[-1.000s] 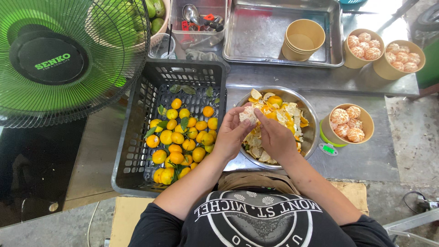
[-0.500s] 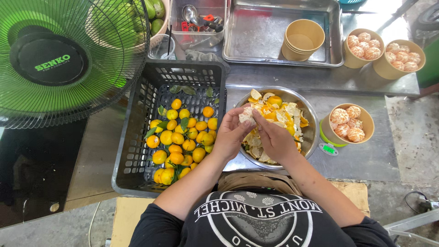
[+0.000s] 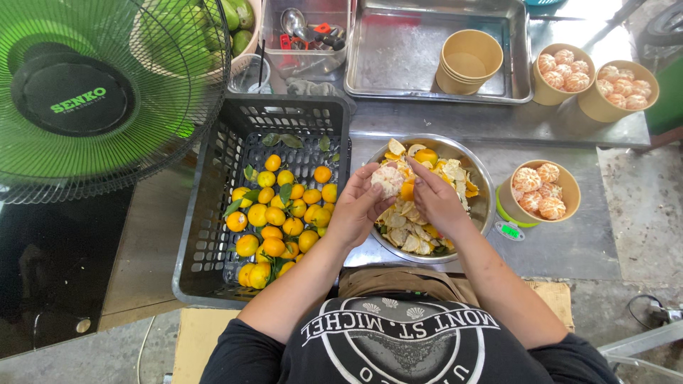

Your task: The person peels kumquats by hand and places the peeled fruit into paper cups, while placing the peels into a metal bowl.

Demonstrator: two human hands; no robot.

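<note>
A green fan (image 3: 92,92) looms at the counter's left edge, beside a black crate (image 3: 213,235) of small oranges. At the counter's front edge, over a steel bowl (image 3: 484,206) of peels, the left hand (image 3: 356,210) cups a half-peeled orange (image 3: 388,179); the right hand (image 3: 435,199) pinches its peel.

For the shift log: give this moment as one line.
left hand: holds peeled mandarin | right hand: pulling peel off it | below: metal bowl of peels | beside: black crate
</note>
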